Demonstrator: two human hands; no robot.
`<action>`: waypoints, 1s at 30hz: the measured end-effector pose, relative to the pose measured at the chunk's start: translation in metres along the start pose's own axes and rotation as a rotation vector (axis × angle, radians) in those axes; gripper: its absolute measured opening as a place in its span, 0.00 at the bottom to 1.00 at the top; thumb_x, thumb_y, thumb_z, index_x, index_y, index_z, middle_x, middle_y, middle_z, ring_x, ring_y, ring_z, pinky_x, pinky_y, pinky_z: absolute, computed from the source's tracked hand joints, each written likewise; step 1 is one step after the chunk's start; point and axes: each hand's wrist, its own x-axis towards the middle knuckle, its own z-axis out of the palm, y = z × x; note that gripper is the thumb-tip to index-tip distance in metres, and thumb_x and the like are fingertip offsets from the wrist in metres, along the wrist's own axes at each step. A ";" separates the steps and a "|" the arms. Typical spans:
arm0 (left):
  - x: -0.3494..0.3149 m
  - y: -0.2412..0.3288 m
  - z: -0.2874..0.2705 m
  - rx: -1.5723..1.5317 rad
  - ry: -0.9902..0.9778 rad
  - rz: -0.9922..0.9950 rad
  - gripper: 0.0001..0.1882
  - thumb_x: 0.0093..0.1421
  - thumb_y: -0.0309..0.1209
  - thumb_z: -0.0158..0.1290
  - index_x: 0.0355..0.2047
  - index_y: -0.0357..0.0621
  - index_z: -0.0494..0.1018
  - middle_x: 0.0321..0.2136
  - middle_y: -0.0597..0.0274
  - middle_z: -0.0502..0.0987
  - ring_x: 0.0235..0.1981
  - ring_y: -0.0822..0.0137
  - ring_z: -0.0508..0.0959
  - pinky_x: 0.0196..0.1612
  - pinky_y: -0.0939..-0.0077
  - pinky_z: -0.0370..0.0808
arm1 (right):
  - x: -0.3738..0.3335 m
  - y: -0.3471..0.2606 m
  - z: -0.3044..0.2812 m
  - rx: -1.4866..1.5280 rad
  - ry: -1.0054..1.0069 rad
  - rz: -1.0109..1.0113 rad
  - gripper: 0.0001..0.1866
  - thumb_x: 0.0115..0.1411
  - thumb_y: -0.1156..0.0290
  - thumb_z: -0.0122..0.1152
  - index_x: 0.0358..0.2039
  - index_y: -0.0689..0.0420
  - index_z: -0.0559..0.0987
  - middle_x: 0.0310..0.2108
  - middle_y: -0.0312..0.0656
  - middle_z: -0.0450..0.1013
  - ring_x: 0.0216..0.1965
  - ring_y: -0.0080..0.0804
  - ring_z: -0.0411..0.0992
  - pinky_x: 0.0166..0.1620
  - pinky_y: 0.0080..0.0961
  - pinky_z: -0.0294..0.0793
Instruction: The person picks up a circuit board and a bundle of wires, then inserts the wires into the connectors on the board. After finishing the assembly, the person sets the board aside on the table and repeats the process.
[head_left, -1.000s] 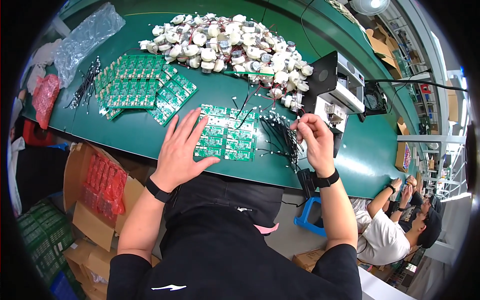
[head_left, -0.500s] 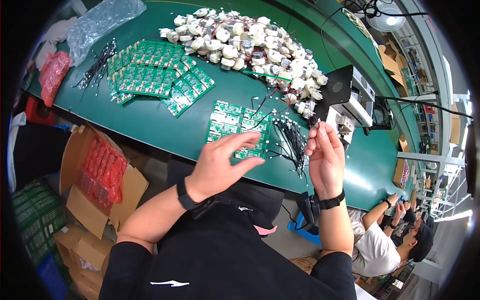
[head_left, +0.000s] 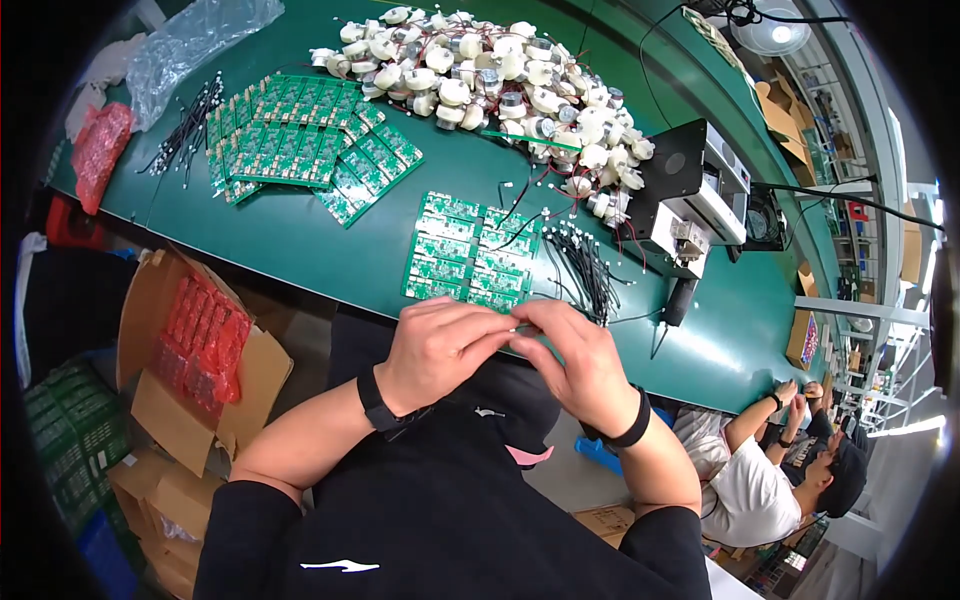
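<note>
My left hand (head_left: 440,345) and my right hand (head_left: 580,365) meet fingertip to fingertip at the table's near edge. Both are closed in a pinch, with a small white piece, apparently a connector (head_left: 513,330), just visible between them; most of it is hidden. Right beyond my fingers lies a green circuit board panel (head_left: 445,240), its near edge partly covered by my hands. A black cable with a white end lies across that panel. To its right spreads a bundle of black cables (head_left: 588,270) with white connectors.
Stacked circuit board panels (head_left: 285,150) lie at the left, beside more black cables (head_left: 185,130) and red bubble wrap (head_left: 100,155). White motor parts (head_left: 500,75) with red wires form a heap at the back. A black-and-white device (head_left: 690,190) stands right; people sit farther right.
My right hand has come down and left from beside the device to meet my left hand. The left hand's spread fingers have closed into a pinch.
</note>
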 end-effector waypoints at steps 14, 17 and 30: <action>0.006 -0.050 -0.044 0.500 0.204 -0.039 0.27 0.56 0.36 0.72 0.55 0.43 0.79 0.53 0.56 0.82 0.53 0.52 0.81 0.54 0.60 0.78 | 0.041 0.045 0.023 0.031 -0.115 0.084 0.07 0.61 0.79 0.70 0.40 0.60 0.85 0.36 0.46 0.80 0.36 0.47 0.80 0.39 0.37 0.80; 0.005 -0.052 -0.039 0.515 0.176 -0.051 0.28 0.57 0.37 0.71 0.56 0.44 0.79 0.55 0.57 0.81 0.54 0.52 0.81 0.55 0.59 0.77 | 0.048 0.053 0.028 -0.052 -0.137 0.037 0.07 0.60 0.79 0.70 0.40 0.59 0.85 0.35 0.45 0.79 0.36 0.47 0.80 0.39 0.38 0.80; 0.003 -0.056 -0.038 0.534 0.117 -0.050 0.26 0.62 0.39 0.66 0.58 0.46 0.76 0.55 0.58 0.78 0.57 0.54 0.78 0.56 0.57 0.75 | 0.066 0.056 0.027 -0.268 -0.293 -0.149 0.06 0.58 0.74 0.71 0.37 0.57 0.84 0.35 0.42 0.77 0.37 0.43 0.79 0.38 0.39 0.80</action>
